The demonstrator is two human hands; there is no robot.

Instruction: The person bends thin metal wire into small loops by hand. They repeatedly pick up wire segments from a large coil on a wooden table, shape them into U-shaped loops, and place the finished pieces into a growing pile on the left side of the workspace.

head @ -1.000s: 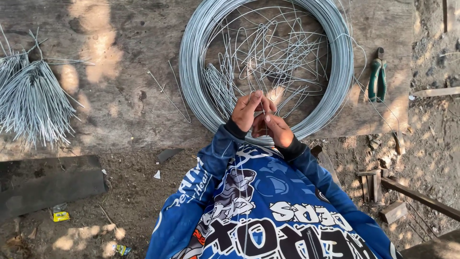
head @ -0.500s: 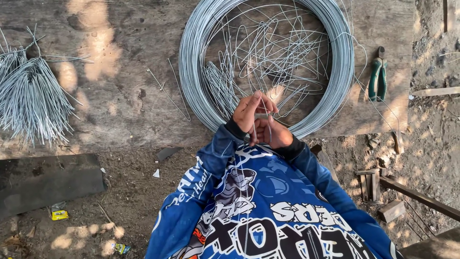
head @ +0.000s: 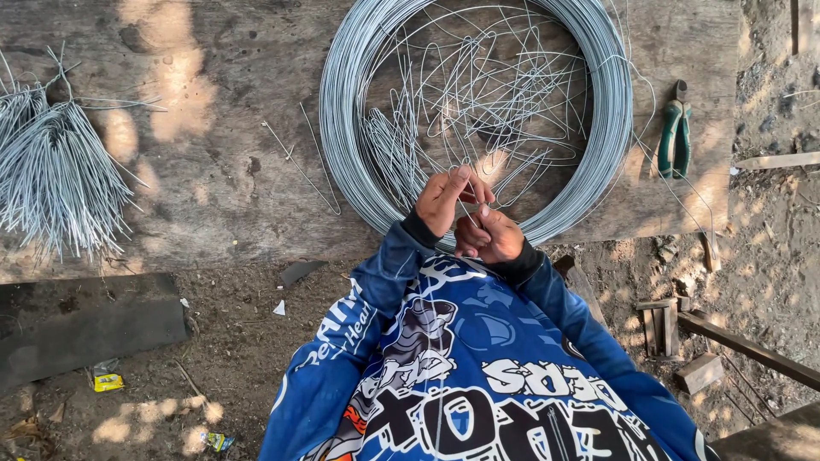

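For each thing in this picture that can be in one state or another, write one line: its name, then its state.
Wire coil: wound in a ring, lying flat.
Loose wire pieces: tangled inside the ring.
Wire bundle: gathered, fanned out.
Pliers: closed, lying untouched.
Left hand: pinching thin wire.
Right hand: closed on wire.

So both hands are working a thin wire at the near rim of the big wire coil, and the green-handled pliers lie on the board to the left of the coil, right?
Not quite. The head view shows the green-handled pliers lying on the board to the right of the wire coil, not the left. The rest holds: the left hand and right hand work a thin wire at the coil's near rim.
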